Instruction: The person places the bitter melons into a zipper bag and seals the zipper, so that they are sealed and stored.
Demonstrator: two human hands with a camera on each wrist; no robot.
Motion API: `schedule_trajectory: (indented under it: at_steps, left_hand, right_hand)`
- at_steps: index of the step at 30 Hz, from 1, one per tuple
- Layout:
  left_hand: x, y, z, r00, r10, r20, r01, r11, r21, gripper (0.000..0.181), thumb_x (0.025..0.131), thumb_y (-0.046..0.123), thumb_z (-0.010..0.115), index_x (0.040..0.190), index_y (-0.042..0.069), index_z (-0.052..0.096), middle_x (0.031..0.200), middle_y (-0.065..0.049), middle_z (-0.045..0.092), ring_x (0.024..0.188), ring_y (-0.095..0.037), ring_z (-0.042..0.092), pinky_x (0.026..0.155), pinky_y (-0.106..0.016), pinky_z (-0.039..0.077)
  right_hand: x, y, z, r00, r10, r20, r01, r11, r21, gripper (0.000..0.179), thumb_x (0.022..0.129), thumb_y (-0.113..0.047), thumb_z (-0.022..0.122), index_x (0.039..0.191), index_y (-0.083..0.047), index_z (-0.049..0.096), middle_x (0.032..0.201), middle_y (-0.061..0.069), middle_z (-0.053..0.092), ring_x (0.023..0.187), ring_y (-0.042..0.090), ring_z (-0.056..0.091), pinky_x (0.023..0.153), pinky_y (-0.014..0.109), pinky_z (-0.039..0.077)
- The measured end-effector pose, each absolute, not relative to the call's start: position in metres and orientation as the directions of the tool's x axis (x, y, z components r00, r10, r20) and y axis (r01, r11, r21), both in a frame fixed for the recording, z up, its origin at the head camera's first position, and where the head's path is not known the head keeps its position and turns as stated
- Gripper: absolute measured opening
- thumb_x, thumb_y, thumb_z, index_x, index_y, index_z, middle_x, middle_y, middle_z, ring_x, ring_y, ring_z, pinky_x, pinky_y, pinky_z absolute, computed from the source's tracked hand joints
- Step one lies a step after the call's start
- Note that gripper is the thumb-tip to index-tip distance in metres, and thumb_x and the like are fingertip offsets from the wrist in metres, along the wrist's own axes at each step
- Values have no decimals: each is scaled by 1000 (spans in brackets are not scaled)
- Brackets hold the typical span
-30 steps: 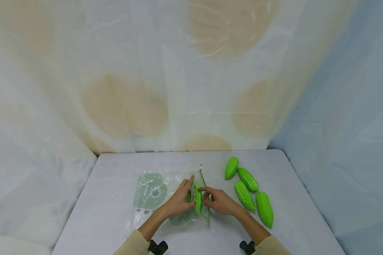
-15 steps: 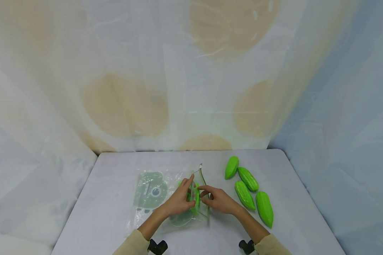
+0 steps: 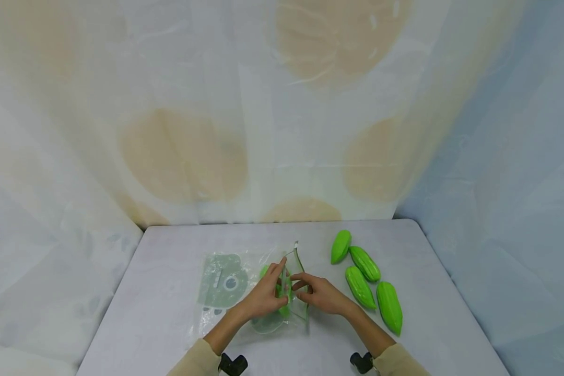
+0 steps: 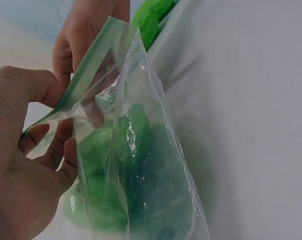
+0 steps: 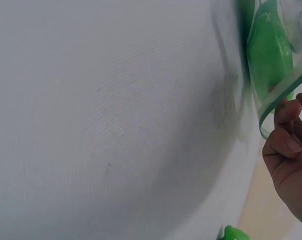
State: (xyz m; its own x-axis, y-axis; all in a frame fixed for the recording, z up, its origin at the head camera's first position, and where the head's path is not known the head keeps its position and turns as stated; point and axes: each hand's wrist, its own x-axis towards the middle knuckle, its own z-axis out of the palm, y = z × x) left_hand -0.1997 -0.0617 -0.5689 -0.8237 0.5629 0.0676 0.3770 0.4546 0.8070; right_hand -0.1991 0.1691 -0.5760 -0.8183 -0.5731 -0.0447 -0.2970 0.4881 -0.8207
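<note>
A clear zip bag (image 3: pixel 223 284) with a pale green print and a green-edged mouth lies on the table. My left hand (image 3: pixel 265 296) pinches one side of that mouth between thumb and fingers, keeping it raised. Inside the bag sit green ribbed gourds (image 4: pixel 98 175), blurred by the plastic; how many is hard to tell. My right hand (image 3: pixel 324 296) is at the bag's opening, its bent fingers reaching in toward a green gourd (image 5: pixel 270 55) in the right wrist view. Nothing shows between its thumb and fingers. Whether a fingertip touches the gourd is hidden.
Several loose green gourds (image 3: pixel 360 288) lie to the right of my right hand, toward the table's right side. The white-covered table (image 3: pixel 136 313) meets patterned sheeting (image 3: pixel 282 130) behind it and at both sides.
The gourd between my hands has slid leftward, deeper into the bag. My right hand has shifted slightly left, while the left hand stays almost in place.
</note>
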Motion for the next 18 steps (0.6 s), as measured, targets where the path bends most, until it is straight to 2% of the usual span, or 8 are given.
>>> schedule_trajectory:
  at_steps: [6,12,18]
  left_hand:
    - [-200,-62,-570,-821,566,75,381,445,811,99,83,6,68,162,10,9,134,-3,41,109,-16,56,74,-23,51]
    - [-200,-63,-570,-813,576,89,391,426,816,100,82,4,67,162,9,8,134,-6,41,107,-16,57,77,-24,53]
    - [-200,-64,-572,-803,591,80,374,395,839,100,83,3,66,162,8,5,134,-7,40,105,-16,57,79,-26,54]
  right_hand:
    - [-202,168,-575,-813,-581,-45,-297,480,-825,44,100,-19,61,144,-16,52,123,8,70,83,16,58,69,27,47]
    - [-205,167,-574,-805,-591,-46,-291,462,-838,46,101,-15,59,145,-19,50,125,9,69,85,14,60,70,27,49]
    - [-205,167,-575,-807,-588,-49,-264,435,-861,49,100,-13,60,146,-15,45,126,10,69,95,21,62,73,27,50]
